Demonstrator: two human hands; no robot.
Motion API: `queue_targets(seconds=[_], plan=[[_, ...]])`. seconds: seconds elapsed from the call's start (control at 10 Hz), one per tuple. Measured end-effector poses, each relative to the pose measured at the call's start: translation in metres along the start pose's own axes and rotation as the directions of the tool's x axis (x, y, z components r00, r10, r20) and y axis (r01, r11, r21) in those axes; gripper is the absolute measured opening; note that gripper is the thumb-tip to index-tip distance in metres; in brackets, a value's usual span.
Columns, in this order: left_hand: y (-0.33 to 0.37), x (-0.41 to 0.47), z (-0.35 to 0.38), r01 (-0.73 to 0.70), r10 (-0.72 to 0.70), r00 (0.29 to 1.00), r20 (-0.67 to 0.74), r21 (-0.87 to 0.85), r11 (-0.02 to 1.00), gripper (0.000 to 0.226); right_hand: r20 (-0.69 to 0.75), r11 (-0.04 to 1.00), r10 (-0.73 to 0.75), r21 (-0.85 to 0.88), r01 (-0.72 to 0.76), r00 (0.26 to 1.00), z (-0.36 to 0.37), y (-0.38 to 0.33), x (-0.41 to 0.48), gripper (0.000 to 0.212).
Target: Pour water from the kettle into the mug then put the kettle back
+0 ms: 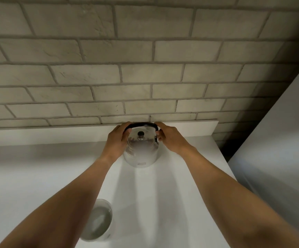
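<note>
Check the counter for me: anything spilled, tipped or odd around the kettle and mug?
Nothing stands out. The kettle stands upright near the brick wall, both hands at its black handle. The mug sits upright nearer the person, and the white counter shows no puddle.

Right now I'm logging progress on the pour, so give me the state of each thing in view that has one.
kettle: upright on the counter, near the wall
kettle lid: on, closed
kettle handle: raised, held at both ends
mug: upright near the counter's front, seems to hold water, untouched
left hand: curled on the handle's left end
right hand: gripping the handle's right end
</note>
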State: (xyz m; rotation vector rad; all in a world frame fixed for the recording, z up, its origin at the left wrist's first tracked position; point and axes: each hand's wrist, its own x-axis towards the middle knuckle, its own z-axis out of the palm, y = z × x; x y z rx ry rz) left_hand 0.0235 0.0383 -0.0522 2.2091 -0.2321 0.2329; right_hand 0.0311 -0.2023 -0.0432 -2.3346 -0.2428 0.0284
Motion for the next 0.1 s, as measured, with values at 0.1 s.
queue_targets(seconds=[0.1], plan=[[0.004, -0.0016, -0.0045, 0.031, -0.032, 0.999, 0.044, 0.009, 0.999, 0.043, 0.001, 1.0, 0.025, 0.016, -0.025, 1.0, 0.0004, -0.0002, -0.0089, 0.057]])
